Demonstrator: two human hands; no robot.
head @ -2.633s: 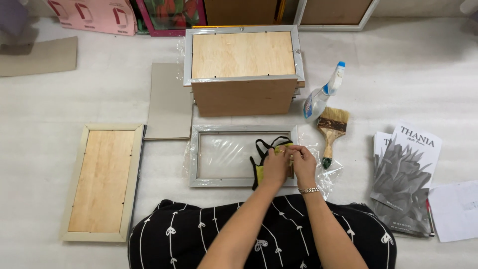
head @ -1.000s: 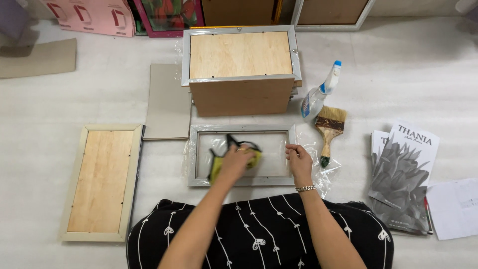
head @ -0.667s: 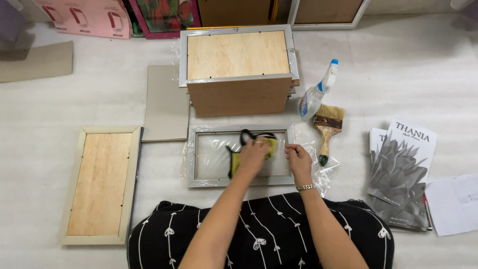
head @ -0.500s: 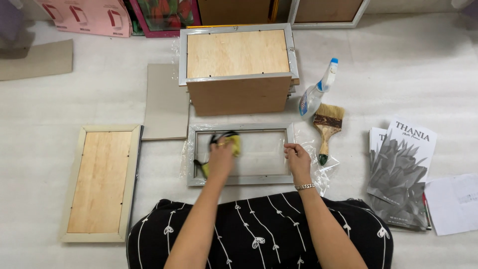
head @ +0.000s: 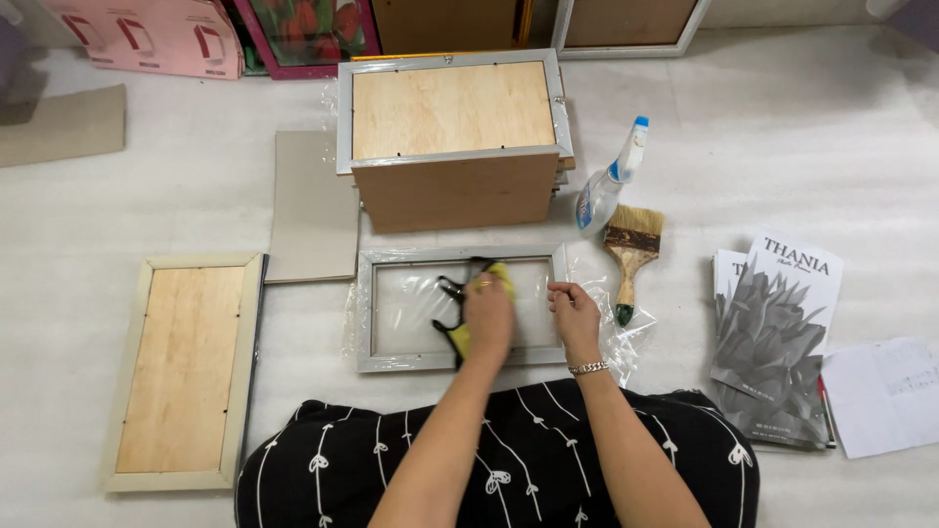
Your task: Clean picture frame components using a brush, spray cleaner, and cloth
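A grey picture frame (head: 364, 313) lies face down on the floor in front of me, its glass showing. My left hand (head: 487, 315) presses a yellow and black cloth (head: 458, 337) onto the glass near the middle. My right hand (head: 575, 315) rests on the frame's right edge, fingertips pinching it next to crumpled clear plastic wrap (head: 616, 337).
A stack of frames (head: 452, 115) with a wooden backing on top stands just behind. A spray bottle (head: 608, 184) and a paint brush (head: 630, 252) lie to the right, booklets (head: 778, 323) and paper (head: 885, 391) further right. A backed frame (head: 186, 367) and grey board (head: 313, 205) lie left.
My left hand has swept the cloth back and forth over the glass, from the left side to the middle now. My right hand has stayed on the frame's right edge.
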